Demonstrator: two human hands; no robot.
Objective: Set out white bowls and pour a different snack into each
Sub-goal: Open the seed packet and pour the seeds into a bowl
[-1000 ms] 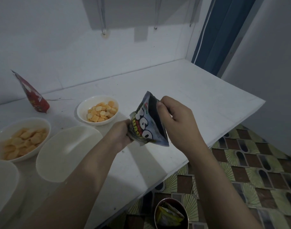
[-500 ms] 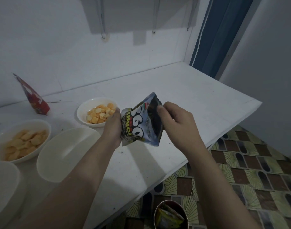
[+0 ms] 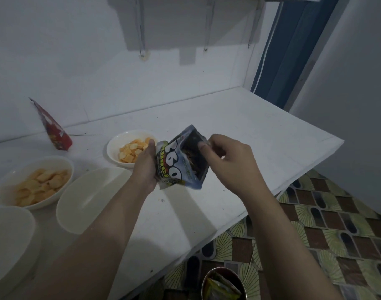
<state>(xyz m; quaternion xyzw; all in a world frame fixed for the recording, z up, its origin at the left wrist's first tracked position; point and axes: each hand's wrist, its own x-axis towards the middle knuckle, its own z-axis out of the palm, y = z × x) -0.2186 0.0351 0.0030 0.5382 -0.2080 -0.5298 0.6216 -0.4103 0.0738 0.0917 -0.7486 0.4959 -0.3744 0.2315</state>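
Filled bowl (image 3: 118, 148) behind left hand (image 3: 145, 167); red packet (image 3: 55, 132) far-left.

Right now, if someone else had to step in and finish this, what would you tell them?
Left hand grips the dark snack packet by its side; right hand pinches its torn-open top edge.
Done: the small bowl and the left bowl hold orange snacks. The red packet stands by the wall.
Left: the empty bowl beside the left arm and another at the near left edge need snacks. Pour this packet next.
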